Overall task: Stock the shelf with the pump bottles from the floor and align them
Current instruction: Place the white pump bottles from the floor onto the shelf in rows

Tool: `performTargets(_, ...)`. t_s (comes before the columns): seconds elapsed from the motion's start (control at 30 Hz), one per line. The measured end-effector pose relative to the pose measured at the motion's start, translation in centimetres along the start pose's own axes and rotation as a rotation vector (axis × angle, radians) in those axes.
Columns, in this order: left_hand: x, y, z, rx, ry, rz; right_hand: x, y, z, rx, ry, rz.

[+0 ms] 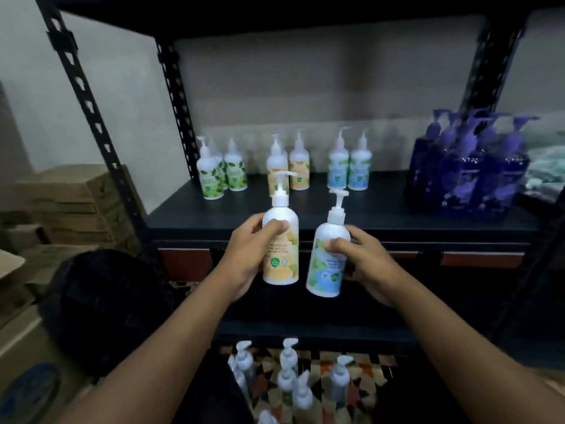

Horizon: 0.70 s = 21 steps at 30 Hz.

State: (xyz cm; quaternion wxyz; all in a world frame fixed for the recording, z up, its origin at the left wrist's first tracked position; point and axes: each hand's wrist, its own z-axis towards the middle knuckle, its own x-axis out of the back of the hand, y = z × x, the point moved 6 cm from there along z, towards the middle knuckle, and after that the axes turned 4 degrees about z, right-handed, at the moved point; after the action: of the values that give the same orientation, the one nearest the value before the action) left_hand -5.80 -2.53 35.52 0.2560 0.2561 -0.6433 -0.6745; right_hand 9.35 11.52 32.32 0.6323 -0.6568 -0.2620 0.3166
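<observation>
My left hand (249, 255) grips a white pump bottle with a yellow label (281, 255), held upright in front of the black shelf board (367, 214). My right hand (360, 255) grips a white pump bottle with a blue-green label (325, 270), tilted slightly right. Both bottles hang in the air just below the shelf's front edge. At the back of the shelf stand green-label bottles (221, 169), yellow-label bottles (289, 166) and blue-label bottles (350, 166) in short rows. Several more white pump bottles (293, 381) stand on the patterned floor below.
A cluster of dark blue pump bottles (467, 166) fills the shelf's right side. Perforated black uprights (91, 117) frame the rack. Cardboard boxes (70, 197) are stacked at left, and a dark bag (101, 307) lies beside them.
</observation>
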Motion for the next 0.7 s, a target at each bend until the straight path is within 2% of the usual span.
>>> performTargets(0.1,0.0,-1.7,-0.8,0.085,0.075,-0.124,-0.1,1.4,-0.5,-0.036,0.083,0.112)
performTargets(0.23,-0.4,-3.5,-1.3,0.191,0.12,-0.157,0.0,2.6,-0.8,-0.077,0.146,0.23)
performTargets(0.37,-0.9,-3.7,-1.0,0.204,0.074,-0.175,0.2,2.6,-0.9,-0.105,0.179,0.328)
performTargets(0.5,-2.2,-3.8,-1.1,0.223,-0.045,-0.208,0.1,2.7,-1.0,-0.13,0.128,0.376)
performTargets(0.7,-3.6,-4.1,-1.4,0.262,-0.115,-0.226,-0.2,3.0,-1.4,-0.145,0.103,0.32)
